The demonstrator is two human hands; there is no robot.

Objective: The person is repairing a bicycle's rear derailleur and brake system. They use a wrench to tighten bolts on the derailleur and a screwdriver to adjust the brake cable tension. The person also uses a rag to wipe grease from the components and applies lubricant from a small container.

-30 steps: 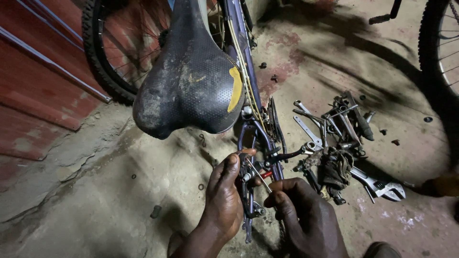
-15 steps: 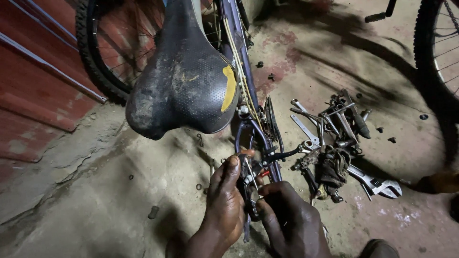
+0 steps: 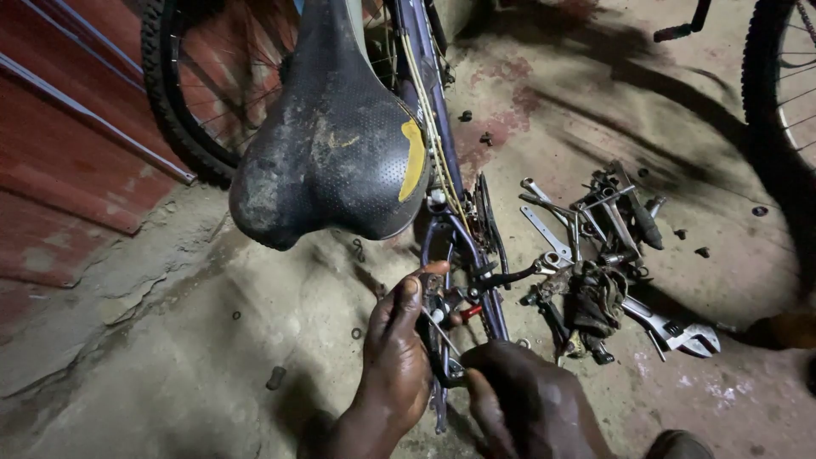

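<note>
Derailleur (image 3: 442,327) below the worn saddle (image 3: 331,136) sits pinched in the left hand (image 3: 395,357). Right hand (image 3: 527,399) grips its lower end. Wrenches (image 3: 612,246) lie beside it.

The scene is dim and warm in tone; the light seems to come from near the camera, because the middle is brightest and the corners fall dark, most at 3 and 9 o'clock. The saddle (image 3: 331,144) shows dull glare on its top; it throws a soft shadow on the concrete floor (image 3: 212,357) toward 6 o'clock. Long wheel shadows cross the floor at 1 o'clock; the tools (image 3: 603,255) glint faintly; both hands look slightly soft.
</note>
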